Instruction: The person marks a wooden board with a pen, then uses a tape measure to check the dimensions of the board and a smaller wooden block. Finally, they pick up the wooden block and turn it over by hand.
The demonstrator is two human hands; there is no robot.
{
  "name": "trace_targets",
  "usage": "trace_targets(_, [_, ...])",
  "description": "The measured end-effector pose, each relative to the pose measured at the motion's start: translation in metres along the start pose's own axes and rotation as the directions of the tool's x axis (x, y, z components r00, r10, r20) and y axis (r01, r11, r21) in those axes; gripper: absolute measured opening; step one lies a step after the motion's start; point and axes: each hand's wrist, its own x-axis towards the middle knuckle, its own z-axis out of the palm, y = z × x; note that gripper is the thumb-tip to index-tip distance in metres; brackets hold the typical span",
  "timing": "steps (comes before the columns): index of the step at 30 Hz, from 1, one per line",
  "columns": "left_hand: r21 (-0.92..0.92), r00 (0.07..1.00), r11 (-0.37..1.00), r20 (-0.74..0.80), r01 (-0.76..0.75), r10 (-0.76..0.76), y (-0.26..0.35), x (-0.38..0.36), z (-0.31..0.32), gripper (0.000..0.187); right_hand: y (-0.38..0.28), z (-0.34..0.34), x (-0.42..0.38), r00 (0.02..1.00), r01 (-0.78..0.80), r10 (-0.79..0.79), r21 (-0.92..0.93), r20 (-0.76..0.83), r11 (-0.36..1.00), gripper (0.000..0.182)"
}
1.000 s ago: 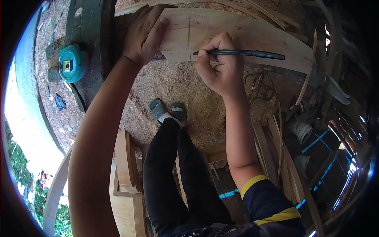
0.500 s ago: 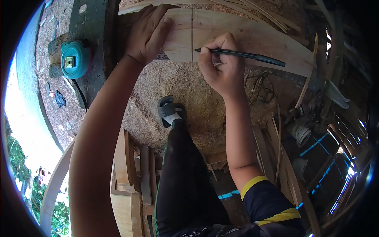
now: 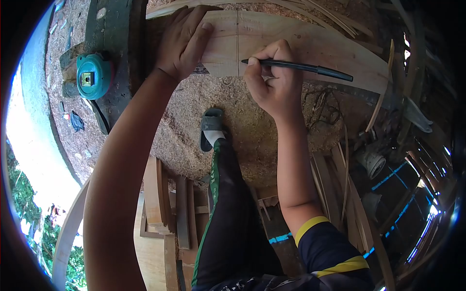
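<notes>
My right hand grips a black pen between thumb and fingers, its tip pointing left. That tip is close beside a thin dark line drawn across the pale wooden board, which tapers toward the right. On the board's left part lies my left hand, fingers stretched out and thumb apart, holding nothing. Left of this hand, a teal tape measure rests on a dark timber beam.
Sawdust and shavings cover the ground, where a foot in a dark slipper stands. Cut wood pieces are stacked at lower left. Long strips lean at lower right, and thin curved strips lie behind the board.
The slippered foot and leg have shifted slightly, turning so that the green trouser stripe and sock show more. Both hands and the pen keep nearly the same place on the board.
</notes>
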Motion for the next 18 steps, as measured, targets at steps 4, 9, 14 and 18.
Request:
trace_targets(4, [-0.015, 1.0, 1.0, -0.014, 0.005, -0.005, 0.0019, 0.0004, -0.0002, 0.048, -0.0003, 0.0007, 0.0007, 1.0, 0.006, -0.006, -0.021, -0.003, 1.0, 0.017])
trace_targets(9, [-0.013, 0.999, 0.999, 0.001, -0.039, 0.039, 0.0067, 0.0031, -0.0028, 0.048, -0.0006, 0.0001, 0.0011, 1.0, 0.011, -0.011, -0.042, 0.006, 0.999, 0.017])
trace_targets(14, [-0.017, 1.0, 0.999, -0.011, -0.029, 0.029, 0.0038, 0.0016, -0.002, 0.047, -0.0013, -0.0012, 0.0014, 1.0, 0.023, -0.022, -0.034, 0.013, 0.999, 0.016])
trace_targets(18, [-0.011, 0.999, 1.0, -0.037, -0.009, 0.008, -0.0007, -0.0005, 0.0007, 0.047, -0.0027, -0.0001, 0.0021, 1.0, 0.012, -0.012, -0.008, 0.005, 1.0, 0.015])
